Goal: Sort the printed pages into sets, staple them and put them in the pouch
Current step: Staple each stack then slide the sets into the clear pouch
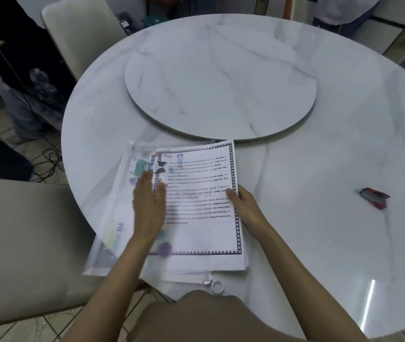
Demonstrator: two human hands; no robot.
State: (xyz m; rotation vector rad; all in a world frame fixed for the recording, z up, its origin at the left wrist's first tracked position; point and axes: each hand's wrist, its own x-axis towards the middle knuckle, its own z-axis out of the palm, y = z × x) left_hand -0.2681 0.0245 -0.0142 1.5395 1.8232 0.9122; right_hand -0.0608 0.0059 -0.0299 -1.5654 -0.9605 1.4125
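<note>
Marble table (319, 169) beside beige chair (24, 243); left hand (148, 206) flat, right hand (245, 208) pinches pages (201, 193).

One wide-angle view, worn on the head, looks forward and steeply down from the near edge of the round tabletop (307, 174). The left hand (148, 203) and right hand (244, 207) show near the bottom, close to the lens; chairs (24, 243) and floor (46, 156) fill the left.

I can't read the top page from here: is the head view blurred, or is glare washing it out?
Head view: motion blur smears the left hand and the pages under the pouch; text near the right hand is sharper; glare sits on the table only.
</note>
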